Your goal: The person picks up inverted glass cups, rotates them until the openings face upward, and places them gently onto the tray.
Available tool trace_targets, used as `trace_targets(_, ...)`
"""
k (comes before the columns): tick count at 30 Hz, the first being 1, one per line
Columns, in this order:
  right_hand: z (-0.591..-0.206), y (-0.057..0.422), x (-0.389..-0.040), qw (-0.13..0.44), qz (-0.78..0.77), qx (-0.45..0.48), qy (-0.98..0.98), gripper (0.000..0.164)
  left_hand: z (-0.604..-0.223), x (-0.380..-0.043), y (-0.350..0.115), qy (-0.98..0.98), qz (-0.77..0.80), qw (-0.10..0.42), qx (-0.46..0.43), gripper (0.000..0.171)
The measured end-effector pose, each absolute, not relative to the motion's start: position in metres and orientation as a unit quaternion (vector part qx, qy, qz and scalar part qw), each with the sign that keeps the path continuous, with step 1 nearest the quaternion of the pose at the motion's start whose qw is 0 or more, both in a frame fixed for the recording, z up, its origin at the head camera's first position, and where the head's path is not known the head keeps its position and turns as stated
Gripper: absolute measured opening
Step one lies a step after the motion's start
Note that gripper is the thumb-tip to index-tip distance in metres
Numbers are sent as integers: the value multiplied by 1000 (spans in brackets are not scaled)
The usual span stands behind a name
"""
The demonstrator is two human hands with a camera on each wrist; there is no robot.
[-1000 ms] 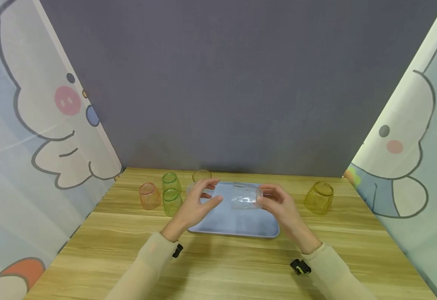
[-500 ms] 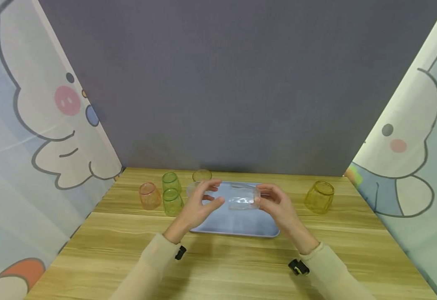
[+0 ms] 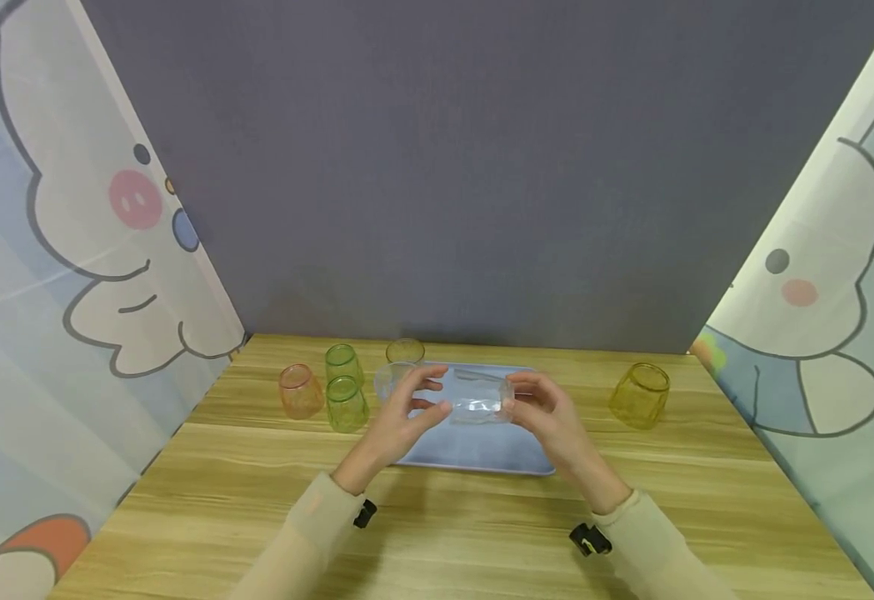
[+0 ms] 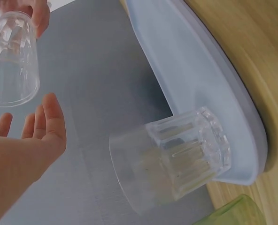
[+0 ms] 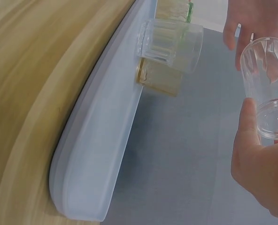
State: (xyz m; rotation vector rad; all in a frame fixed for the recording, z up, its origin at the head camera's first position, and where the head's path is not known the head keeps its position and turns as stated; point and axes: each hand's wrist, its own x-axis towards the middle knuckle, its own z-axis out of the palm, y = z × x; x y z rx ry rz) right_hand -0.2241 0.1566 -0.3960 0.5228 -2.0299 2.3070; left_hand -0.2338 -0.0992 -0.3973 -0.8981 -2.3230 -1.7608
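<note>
My right hand [image 3: 552,417] grips a clear glass tumbler [image 3: 474,404] by its base. The tumbler lies on its side in the air over the pale blue tray [image 3: 474,454], its mouth toward my left hand [image 3: 392,425]. That left hand has its fingers spread and loosely bent, close to the rim. In the left wrist view, a gap shows between those fingers and the held tumbler [image 4: 12,65]. Another clear tumbler [image 4: 186,154] stands upright on the tray's left end, partly hidden behind my left hand in the head view.
Left of the tray stand two green glasses [image 3: 347,408] and a pink glass [image 3: 301,393]. A brown-rimmed glass [image 3: 405,350] is behind the tray's left end. A yellow glass [image 3: 639,398] stands to the right on the wooden table [image 3: 466,533]. A grey panel [image 3: 466,183] rises behind.
My right hand has moved slightly left with the clear tumbler. My left hand has shifted slightly right, narrowing the gap to the rim.
</note>
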Motion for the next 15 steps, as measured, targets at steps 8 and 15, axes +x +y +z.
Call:
trace_targets(8,-398,152,-225,16,734,180,-655,40,-402,-233,-96,-749,-591,33,-298,61)
trace_targets(15,-400,149,-226,10,726,185,-662,40,-403,-233,-94,-739,-605,24,-296,64)
